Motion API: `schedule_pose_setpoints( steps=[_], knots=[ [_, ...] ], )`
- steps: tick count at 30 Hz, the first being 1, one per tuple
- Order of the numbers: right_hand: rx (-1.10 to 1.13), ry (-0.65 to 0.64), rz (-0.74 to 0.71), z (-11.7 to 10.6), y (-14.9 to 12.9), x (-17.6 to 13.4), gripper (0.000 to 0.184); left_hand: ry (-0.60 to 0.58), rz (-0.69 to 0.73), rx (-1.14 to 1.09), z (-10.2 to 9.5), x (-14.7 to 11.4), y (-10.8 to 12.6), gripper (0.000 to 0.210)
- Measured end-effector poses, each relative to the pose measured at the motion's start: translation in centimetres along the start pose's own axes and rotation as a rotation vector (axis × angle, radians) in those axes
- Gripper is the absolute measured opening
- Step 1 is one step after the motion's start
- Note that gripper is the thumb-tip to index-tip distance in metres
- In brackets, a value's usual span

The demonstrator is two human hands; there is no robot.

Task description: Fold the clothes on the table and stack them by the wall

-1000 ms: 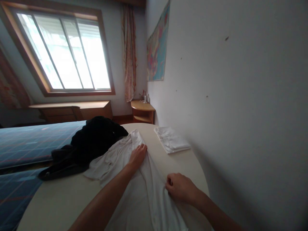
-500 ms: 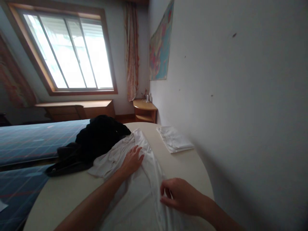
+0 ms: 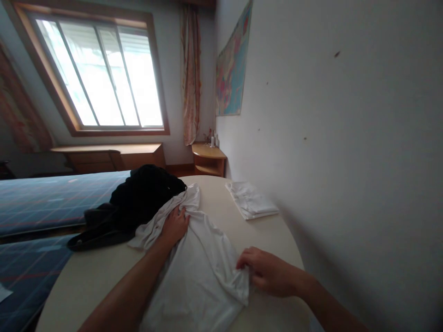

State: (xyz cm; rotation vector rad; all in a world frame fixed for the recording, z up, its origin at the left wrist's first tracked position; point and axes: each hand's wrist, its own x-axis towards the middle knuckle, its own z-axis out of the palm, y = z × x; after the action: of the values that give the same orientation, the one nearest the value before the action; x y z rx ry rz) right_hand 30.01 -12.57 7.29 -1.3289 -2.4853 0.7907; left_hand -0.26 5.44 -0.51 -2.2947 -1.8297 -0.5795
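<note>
We're apparently straightening a white shirt (image 3: 199, 263)
Left hand (image 3: 176, 226) splayed atop, right hand (image 3: 268, 272) pinching its right edge; smoothing seems called for.

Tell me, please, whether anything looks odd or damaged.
Dark marks dot the otherwise plain wall, perhaps damage. On the table, the black garment lies heaped and the white garment under the left hand rumpled, unlike the neatly folded white cloth.

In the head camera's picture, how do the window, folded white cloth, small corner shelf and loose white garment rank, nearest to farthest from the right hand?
From the right hand:
1. Loose white garment, right at the hand.
2. Folded white cloth, ahead of it.
3. Small corner shelf, well ahead, leftward.
4. Window, far back, upper left.
</note>
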Motion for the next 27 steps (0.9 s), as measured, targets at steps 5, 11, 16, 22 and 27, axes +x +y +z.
schedule_pose_setpoints(
  steps=[5, 11, 16, 22, 27],
  knots=[
    [0.003, 0.007, 0.071, -0.1, 1.8, -0.3, 0.043, 0.013, 0.034, 0.005, -1.1, -0.4, 1.8, 0.03],
    [-0.005, -0.059, 0.152, -0.8, 1.0, -1.0, 0.027, -0.041, 0.083, -0.042, -1.1, -1.8, 3.4, 0.038],
    [-0.088, -0.088, 0.218, -1.7, -0.9, -2.3, 0.023, -0.084, 0.132, -0.084, -1.0, -3.1, 3.8, 0.049],
    [-0.229, -0.063, 0.194, -0.8, -2.3, -2.4, 0.04, -0.102, 0.358, -0.234, -3.6, -5.2, 5.3, 0.035],
    [-0.215, -0.053, -0.088, 0.6, -3.2, -1.5, 0.041, -0.245, 0.587, -0.329, -5.7, -8.2, 5.8, 0.043]
  ],
)
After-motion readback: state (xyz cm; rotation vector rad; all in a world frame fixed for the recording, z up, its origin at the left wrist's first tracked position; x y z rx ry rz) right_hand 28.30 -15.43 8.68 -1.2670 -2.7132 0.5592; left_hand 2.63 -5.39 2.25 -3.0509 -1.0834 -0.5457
